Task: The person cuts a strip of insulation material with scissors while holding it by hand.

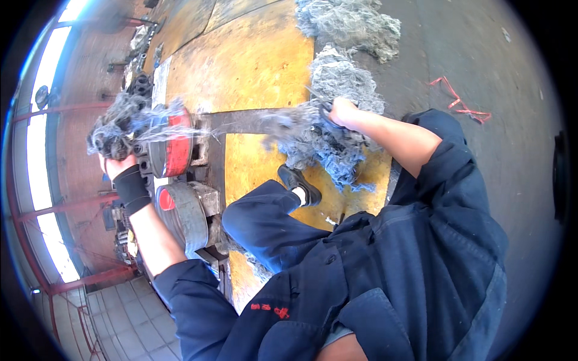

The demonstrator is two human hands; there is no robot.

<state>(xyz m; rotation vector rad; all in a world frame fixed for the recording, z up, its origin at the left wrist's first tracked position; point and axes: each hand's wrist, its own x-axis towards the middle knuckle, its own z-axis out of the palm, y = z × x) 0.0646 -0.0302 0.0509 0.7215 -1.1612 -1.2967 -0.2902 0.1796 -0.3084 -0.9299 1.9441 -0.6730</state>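
My left hand (119, 166), with a black band round the wrist, is raised at the left and closed on a tangled clump of grey fibre (120, 123). Loose strands stretch from that clump toward the middle. At the upper right, my right hand (344, 113) is closed round a dark-handled tool, apparently scissors (326, 111), with a thin blade pointing up and left. Just beyond and below it lies a heap of grey and blue fibre (346, 81). A blurred tuft of fibre (283, 125) hangs left of the tool.
A red drum (179, 143) and a grey round drum (191, 216) stand at the left beside blocks (208, 198). Another fibre pile (355, 27) lies farther off. Yellow plates (241, 72) cover part of the floor. Red strapping (457, 99) lies at the right. My black shoe (299, 183) is near the heap.
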